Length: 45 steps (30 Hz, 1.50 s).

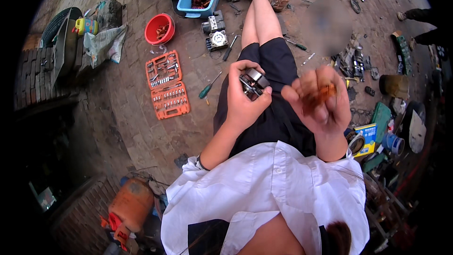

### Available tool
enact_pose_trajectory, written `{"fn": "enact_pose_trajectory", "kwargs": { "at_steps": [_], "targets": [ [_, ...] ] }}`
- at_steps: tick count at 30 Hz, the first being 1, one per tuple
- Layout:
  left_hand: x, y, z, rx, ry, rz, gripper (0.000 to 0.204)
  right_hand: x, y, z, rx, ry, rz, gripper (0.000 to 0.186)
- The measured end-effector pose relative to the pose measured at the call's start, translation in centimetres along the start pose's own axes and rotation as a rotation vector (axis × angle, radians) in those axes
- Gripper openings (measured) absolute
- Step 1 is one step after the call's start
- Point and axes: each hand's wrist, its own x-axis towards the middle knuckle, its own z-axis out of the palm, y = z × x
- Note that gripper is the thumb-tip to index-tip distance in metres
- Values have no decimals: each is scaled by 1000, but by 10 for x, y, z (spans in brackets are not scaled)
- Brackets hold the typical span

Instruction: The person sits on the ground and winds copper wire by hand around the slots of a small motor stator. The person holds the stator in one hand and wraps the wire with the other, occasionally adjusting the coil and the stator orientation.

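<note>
Left hand (247,107) curled round metal part (255,80); right hand (331,114) raised, pinching blurred orange piece (325,94).

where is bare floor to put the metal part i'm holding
Bare paving shows between the pale sheet and the orange socket set, and between that set's near end and the left forearm. Crowded: right of the right hand, with a yellow-blue box, blue can and green plastic piece.
</note>
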Motion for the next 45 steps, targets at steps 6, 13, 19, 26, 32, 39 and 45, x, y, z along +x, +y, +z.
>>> {"fn": "enact_pose_trajectory", "kwargs": {
  "at_steps": [6, 13, 19, 26, 32, 39, 45],
  "targets": [
    [-1, 11, -3, 81, -225, -105, 35, 41, 3, -21, 134, -92, -86, 25],
    [0, 15, -6, -117, -238, -171, 47, 46, -1, -41, 173, -65, -94, 26],
    [2, 10, -14, -544, -138, -427, 47, 6, -22, -31, 105, 189, -38, 10],
    [4, 5, -3, -502, -84, -405, 43, -27, 14, -22, 290, -86, 190, 29],
    [3, 19, 3, -367, -36, -358, 43, -14, 10, -10, 271, -135, 245, 30],
    [7, 14, -18, -924, -160, -489, 53, -28, -2, -43, 223, -191, 155, 29],
    [8, 16, -11, -825, -151, -531, 48, -30, -2, -43, 226, -236, 139, 29]
  ]
}}
